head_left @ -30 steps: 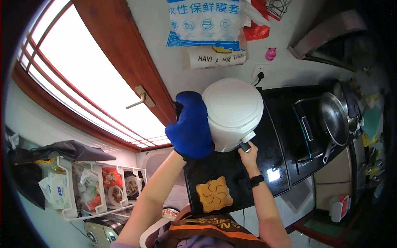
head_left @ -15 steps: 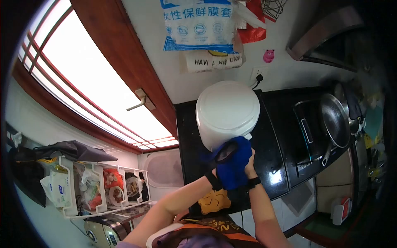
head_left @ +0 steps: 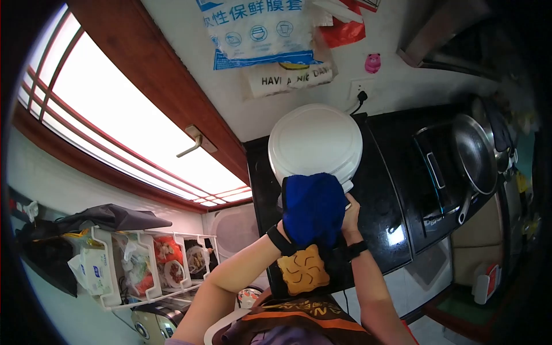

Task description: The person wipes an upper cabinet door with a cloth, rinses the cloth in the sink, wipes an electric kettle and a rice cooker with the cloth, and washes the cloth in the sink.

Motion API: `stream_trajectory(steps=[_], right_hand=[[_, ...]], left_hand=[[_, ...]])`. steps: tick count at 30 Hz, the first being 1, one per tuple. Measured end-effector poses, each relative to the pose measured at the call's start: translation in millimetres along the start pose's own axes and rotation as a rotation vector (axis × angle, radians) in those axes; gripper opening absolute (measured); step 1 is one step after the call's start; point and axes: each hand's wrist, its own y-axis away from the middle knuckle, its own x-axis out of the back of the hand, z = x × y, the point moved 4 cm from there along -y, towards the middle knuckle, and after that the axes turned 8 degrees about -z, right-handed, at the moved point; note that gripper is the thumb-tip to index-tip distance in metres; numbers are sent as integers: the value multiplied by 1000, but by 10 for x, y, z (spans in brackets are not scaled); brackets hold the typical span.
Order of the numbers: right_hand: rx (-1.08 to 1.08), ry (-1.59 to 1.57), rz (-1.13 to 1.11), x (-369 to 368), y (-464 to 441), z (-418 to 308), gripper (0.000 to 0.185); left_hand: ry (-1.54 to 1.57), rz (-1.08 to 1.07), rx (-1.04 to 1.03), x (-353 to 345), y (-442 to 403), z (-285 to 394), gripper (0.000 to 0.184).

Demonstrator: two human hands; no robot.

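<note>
A blue cloth (head_left: 314, 208) hangs between my hands, in front of a white round lidded appliance (head_left: 315, 141) on the black counter. My left hand (head_left: 282, 229) is at the cloth's left edge, its fingers mostly hidden behind the fabric. My right hand (head_left: 351, 217) grips the right edge, with the fingertips partly covered. Both wrists wear black bands. Just below the cloth lies a tan, square, bread-shaped pad (head_left: 303, 269) with curved lines on it.
A frying pan (head_left: 475, 152) stands on the right by the stove. White rack shelves (head_left: 150, 267) with bagged food are at the left, below a wooden-framed door (head_left: 198, 92). A plug (head_left: 361, 96) sits in the wall socket behind the appliance.
The blue cloth has turned and spread, showing a broad flat face; its grey inner fold is now mostly hidden. Both hands have shifted slightly, staying at its sides. The camera view has tilted a little.
</note>
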Motion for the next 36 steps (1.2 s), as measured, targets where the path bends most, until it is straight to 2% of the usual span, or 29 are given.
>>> stream_trajectory(steps=[1,3,7,9,12,13,15,16,18,19,22,23,29,36], right_hand=[[4,1,-5,-7,-6,29,19],[7,13,23,-4,-7,124,17],[-62,66,-4,31,38,20,16],[-26,157,8,62,33,121,17],[-20,146,1,63,34,-5,17],[-23,146,3,66,46,18,17],[28,181,16,72,29,40,17],[28,178,20,80,20,36,17],[39,148,8,71,24,10,19],[32,142,14,70,36,15,19],[42,196,29,69,33,-29,21],[42,198,35,63,41,-67,22],[47,144,31,31,11,-11,24],[56,99,60,31,-12,-9,23]], left_hand=[[-3,4,3,78,-11,-23,22],[17,-379,111,40,-8,-119,46],[158,-441,-7,-105,73,-310,44],[405,-535,76,-23,48,-355,23],[554,-485,91,-541,384,-681,21],[556,-488,90,-443,382,-657,21],[33,-241,54,-55,293,-607,25],[32,-243,50,-291,421,-743,25],[-172,-62,569,-838,870,-1331,34],[-173,-73,564,-798,840,-1314,34],[52,331,417,-508,721,-1284,21],[53,354,390,-395,660,-1289,21],[-122,213,193,191,3,-1314,20],[-314,-39,-55,195,-930,-1243,20]])
